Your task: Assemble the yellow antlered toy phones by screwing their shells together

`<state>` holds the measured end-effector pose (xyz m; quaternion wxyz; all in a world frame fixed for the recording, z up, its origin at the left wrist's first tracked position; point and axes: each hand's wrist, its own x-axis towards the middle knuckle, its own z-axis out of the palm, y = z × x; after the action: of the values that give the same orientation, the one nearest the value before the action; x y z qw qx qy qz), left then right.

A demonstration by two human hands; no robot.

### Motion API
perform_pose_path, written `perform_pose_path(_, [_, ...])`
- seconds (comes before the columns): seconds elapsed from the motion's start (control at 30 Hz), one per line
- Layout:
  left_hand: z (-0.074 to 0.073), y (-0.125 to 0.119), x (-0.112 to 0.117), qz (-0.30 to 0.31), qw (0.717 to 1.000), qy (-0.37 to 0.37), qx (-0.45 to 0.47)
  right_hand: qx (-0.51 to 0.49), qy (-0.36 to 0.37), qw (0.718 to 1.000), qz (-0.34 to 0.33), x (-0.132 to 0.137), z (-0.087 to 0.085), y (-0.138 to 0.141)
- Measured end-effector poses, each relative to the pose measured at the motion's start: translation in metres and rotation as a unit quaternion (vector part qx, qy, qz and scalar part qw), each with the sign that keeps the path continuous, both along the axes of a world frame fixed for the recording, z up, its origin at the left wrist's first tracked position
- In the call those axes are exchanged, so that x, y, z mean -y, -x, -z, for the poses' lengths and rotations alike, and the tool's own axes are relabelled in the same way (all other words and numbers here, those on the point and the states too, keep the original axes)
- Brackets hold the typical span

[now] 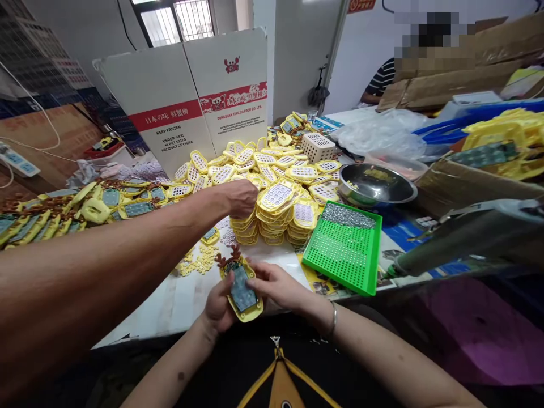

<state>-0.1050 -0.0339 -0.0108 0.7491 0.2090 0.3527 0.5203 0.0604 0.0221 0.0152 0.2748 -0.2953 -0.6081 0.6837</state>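
Observation:
Close to my body, my left hand (219, 306) grips a yellow toy phone half (250, 313) by its left side, the thumb on its edge. A grey-green circuit board (243, 290) lies inside the shell, and brown antlers (229, 258) stick out at its far end. My right hand (278, 286) holds the shell's right side, with fingers and thumb at the board. Just beyond are small yellow pieces (199, 260) scattered on the table and stacked yellow shells with white keypads (276, 195).
Another person's arm (170, 238) crosses from the left to the stacks. On the right are a green tray (340, 266) with small metal parts, a steel bowl (378, 190) and a powered screwdriver (459, 238). More antlered shells (38, 218) lie left; a cardboard panel (170, 85) stands behind.

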Motion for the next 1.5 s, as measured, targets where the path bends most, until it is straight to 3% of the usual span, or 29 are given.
perform_pose_path(0.03, [0.001, 0.000, -0.001, 0.013, 0.999, 0.006, 0.038, 0.061, -0.087, 0.994, -0.001, -0.002, -0.006, -0.002])
perform_pose_path(0.1, [0.003, 0.004, -0.002, 0.019, 0.996, 0.001, 0.083, 0.177, -0.248, 0.952, 0.038, -0.010, -0.023, -0.010])
perform_pose_path(0.2, [0.006, 0.013, -0.003, 0.000, 0.996, 0.008, 0.087, 0.233, -0.402, 0.872, 0.156, -0.039, -0.056, -0.028])
perform_pose_path(0.3, [0.005, 0.018, -0.005, -0.021, 0.998, 0.029, 0.042, 0.265, -0.533, 0.769, 0.234, -0.078, -0.085, -0.032])
perform_pose_path(0.37, [0.003, 0.018, -0.007, -0.016, 0.999, 0.043, 0.014, 0.298, -0.610, 0.707, 0.197, -0.100, -0.096, -0.022])
perform_pose_path(0.5, [0.000, 0.017, -0.011, -0.019, 0.998, 0.063, 0.006, 0.337, -0.705, 0.619, 0.080, -0.117, -0.102, 0.009])
perform_pose_path(0.57, [-0.001, 0.019, -0.013, -0.035, 0.998, 0.056, 0.008, 0.352, -0.729, 0.584, 0.054, -0.116, -0.101, 0.018])
perform_pose_path(0.63, [-0.002, 0.021, -0.014, -0.062, 0.997, 0.040, -0.006, 0.357, -0.738, 0.570, 0.053, -0.114, -0.100, 0.020])
perform_pose_path(0.83, [-0.017, 0.028, -0.017, -0.049, 0.997, 0.031, -0.057, 0.270, -0.714, 0.634, 0.122, -0.082, -0.093, -0.005])
perform_pose_path(0.93, [-0.032, 0.027, -0.016, -0.081, 0.996, -0.023, -0.029, 0.242, -0.705, 0.661, 0.091, -0.047, -0.084, -0.022])
perform_pose_path(1.07, [-0.044, 0.018, -0.010, -0.052, 0.994, -0.087, 0.049, 0.224, -0.587, 0.778, -0.019, -0.006, -0.063, -0.040])
perform_pose_path(1.1, [-0.044, 0.016, -0.008, -0.035, 0.994, -0.084, 0.052, 0.222, -0.563, 0.795, -0.043, 0.000, -0.058, -0.043])
perform_pose_path(1.17, [-0.042, 0.011, -0.005, -0.007, 0.997, -0.064, 0.040, 0.221, -0.561, 0.795, -0.072, 0.008, -0.046, -0.048])
perform_pose_path(1.23, [-0.039, 0.007, -0.002, 0.012, 0.998, -0.043, 0.031, 0.207, -0.595, 0.773, -0.071, 0.010, -0.033, -0.053])
perform_pose_path(1.3, [-0.038, 0.005, 0.000, 0.032, 0.998, -0.038, 0.044, 0.166, -0.610, 0.775, -0.024, 0.009, -0.018, -0.057])
perform_pose_path(1.33, [-0.039, 0.004, 0.001, 0.037, 0.997, -0.043, 0.055, 0.135, -0.591, 0.795, 0.025, 0.008, -0.009, -0.059])
perform_pose_path(1.37, [-0.041, 0.003, 0.001, 0.039, 0.996, -0.051, 0.066, 0.100, -0.543, 0.830, 0.080, 0.006, 0.000, -0.061])
perform_pose_path(1.43, [-0.044, 0.002, 0.003, 0.037, 0.993, -0.070, 0.090, 0.002, -0.362, 0.920, 0.150, 0.002, 0.017, -0.060])
perform_pose_path(1.5, [-0.045, 0.000, 0.006, 0.048, 0.990, -0.081, 0.107, -0.120, -0.127, 0.977, 0.120, -0.001, 0.030, -0.055])
